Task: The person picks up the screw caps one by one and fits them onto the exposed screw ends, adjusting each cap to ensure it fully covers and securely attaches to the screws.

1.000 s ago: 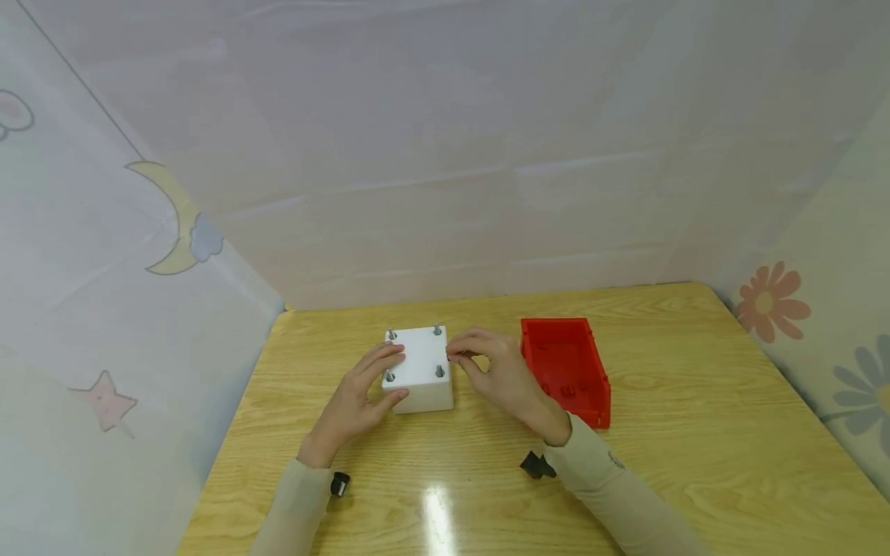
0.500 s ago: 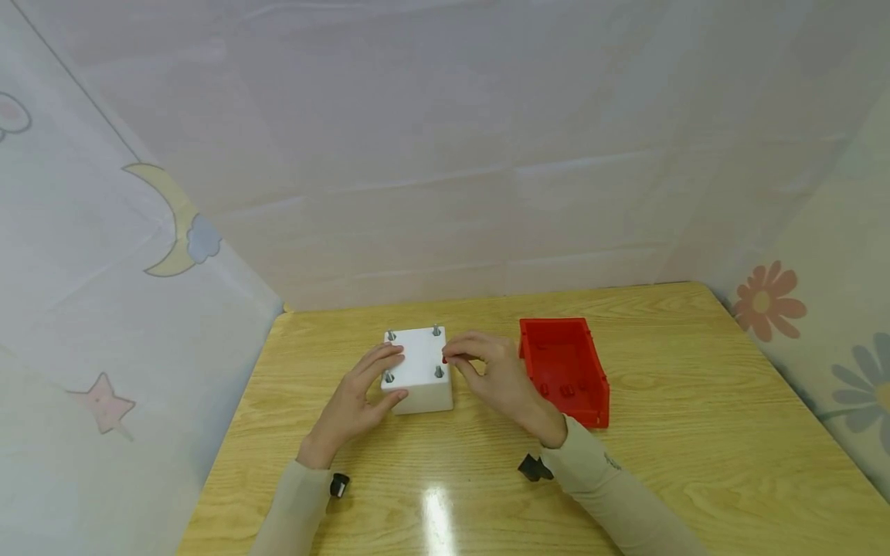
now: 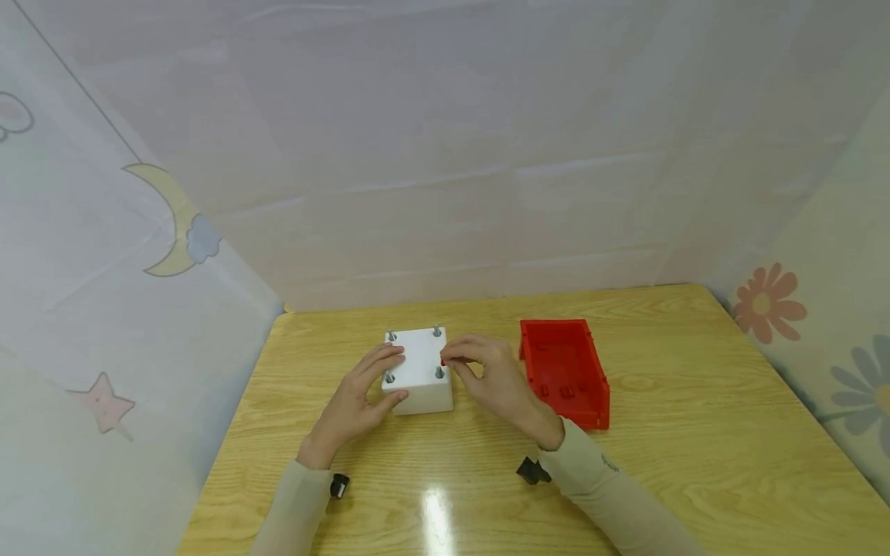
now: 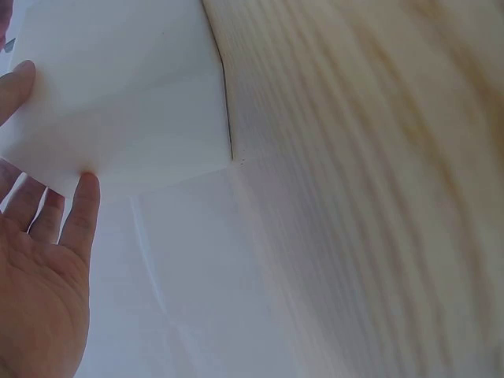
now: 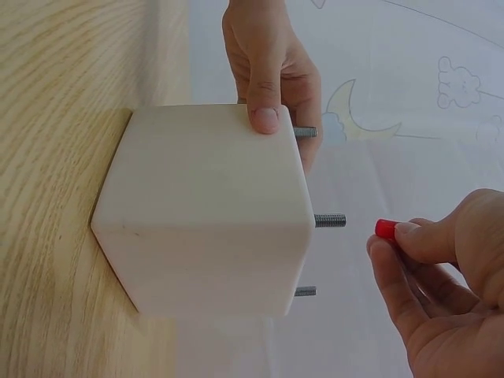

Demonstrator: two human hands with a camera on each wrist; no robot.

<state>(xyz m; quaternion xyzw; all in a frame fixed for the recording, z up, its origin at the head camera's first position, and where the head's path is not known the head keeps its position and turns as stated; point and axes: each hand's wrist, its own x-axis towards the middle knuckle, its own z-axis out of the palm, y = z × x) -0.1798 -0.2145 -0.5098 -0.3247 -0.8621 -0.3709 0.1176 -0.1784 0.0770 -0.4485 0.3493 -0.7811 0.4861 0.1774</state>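
Observation:
A white block (image 3: 421,355) stands on the table with a threaded metal stud rising from each corner of its top. My left hand (image 3: 356,398) holds the block by its left side, thumb at the front face and fingers over the top edge. Between thumb and fingertips, my right hand (image 3: 492,380) pinches a small red cylindrical cap (image 5: 386,228). In the right wrist view this cap is apart from the nearest stud (image 5: 330,220), a short way off its tip and roughly in line with it. The left wrist view shows the left fingers (image 4: 81,213) touching the block.
To the right of the block, a red open bin (image 3: 565,355) holds a few small red pieces (image 3: 567,391). The wooden table (image 3: 389,502) meets a pale fabric backdrop at the back. Black wrist camera parts (image 3: 532,470) hang by the sleeves.
My right hand has shifted slightly left with the red cap, which now shows over the block's right edge near the front right stud. The left hand and block have stayed put.

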